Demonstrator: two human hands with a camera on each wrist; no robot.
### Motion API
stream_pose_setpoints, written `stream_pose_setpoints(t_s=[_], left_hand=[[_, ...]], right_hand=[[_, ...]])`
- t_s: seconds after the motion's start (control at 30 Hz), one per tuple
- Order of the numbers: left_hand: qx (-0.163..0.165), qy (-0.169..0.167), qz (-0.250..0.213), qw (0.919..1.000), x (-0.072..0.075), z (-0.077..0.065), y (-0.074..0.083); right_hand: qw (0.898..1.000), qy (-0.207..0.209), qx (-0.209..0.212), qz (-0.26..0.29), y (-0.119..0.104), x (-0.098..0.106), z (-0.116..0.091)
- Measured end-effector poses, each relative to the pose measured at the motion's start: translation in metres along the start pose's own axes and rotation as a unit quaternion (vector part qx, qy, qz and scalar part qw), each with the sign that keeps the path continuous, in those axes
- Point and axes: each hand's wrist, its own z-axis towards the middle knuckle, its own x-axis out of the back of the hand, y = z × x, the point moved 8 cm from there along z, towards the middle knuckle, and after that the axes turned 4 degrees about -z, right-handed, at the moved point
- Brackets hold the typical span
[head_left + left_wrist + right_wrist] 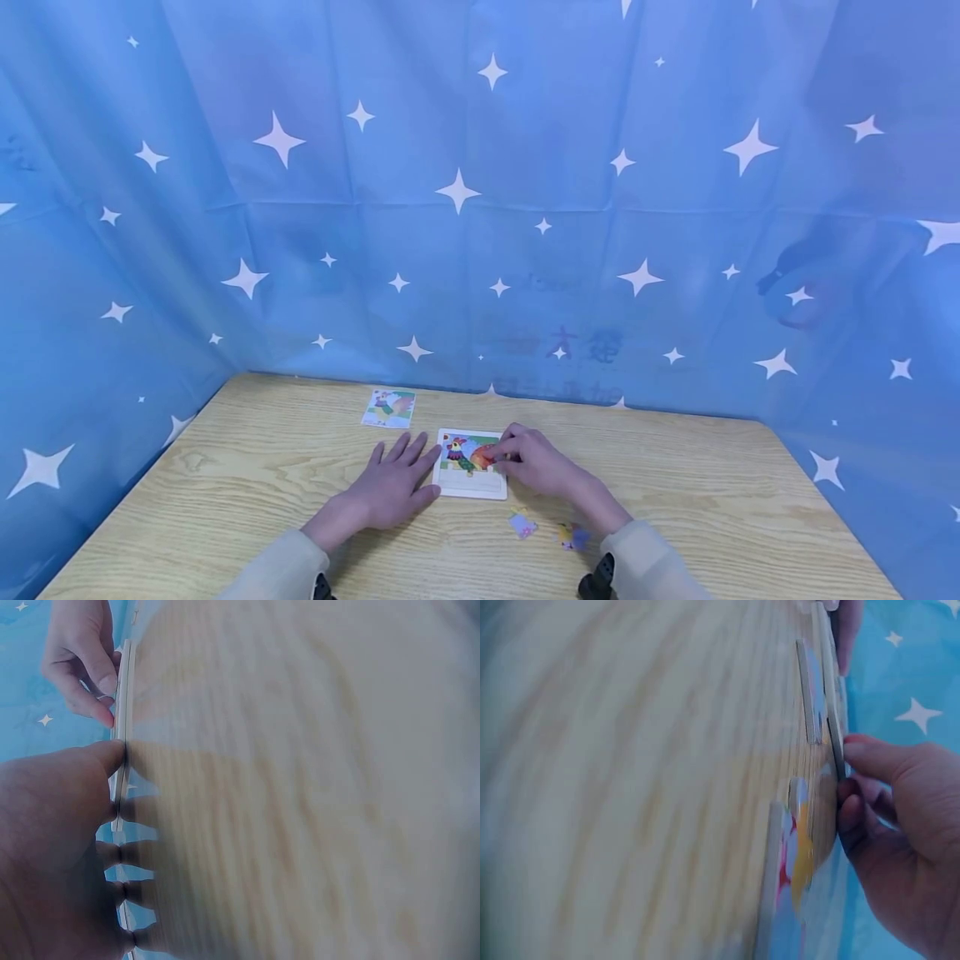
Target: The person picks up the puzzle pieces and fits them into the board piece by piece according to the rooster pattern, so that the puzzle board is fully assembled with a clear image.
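Observation:
A white-framed puzzle board [471, 486] with a rooster picture lies flat on the table. My left hand [397, 487] is spread beside it, its fingers straight and slightly apart. Its thumb and index fingertip touch the board's left edge; the left wrist view shows the same hand [56, 817] against the thin board edge. Over the picture's right part, my right hand [543, 462] bends its fingers and pinches an orange puzzle piece [482, 457] at the tail. That hand [907, 817] hides part of the board's right side.
Loose puzzle pieces lie in front of the board: a pale lilac one [522, 525] and a yellow and purple one [573, 536], near the right forearm. A rooster picture card [388, 408] lies behind the left hand. Blue star-patterned cloth [480, 250] surrounds the wooden table [712, 483].

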Motion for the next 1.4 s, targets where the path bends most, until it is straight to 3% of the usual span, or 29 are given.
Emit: stream_pose_setpoints(t_s=[0.27,0.67,0.87,1.13,1.4], left_hand=[[0.005,0.005,0.004,1.0000,-0.009,0.005,-0.011],[-0.002,0.005,0.005,1.0000,0.000,-0.002,-0.002],[0.009,-0.003,-0.001,1.0000,0.003,-0.003,-0.001],[0.008,0.004,0.004,1.0000,-0.005,0.002,-0.008],[0.018,-0.006,0.003,0.9998,0.003,-0.003,0.006]], right_hand=[[0.998,-0.035,-0.032,0.046,-0.004,0.006,-0.017],[0.989,-0.076,-0.058,0.116,-0.012,0.007,-0.060],[0.984,-0.084,-0.063,0.145,-0.011,-0.003,-0.065],[0.985,-0.089,-0.050,0.142,-0.011,-0.007,-0.066],[0.987,-0.086,-0.038,0.133,-0.011,-0.008,-0.068]])
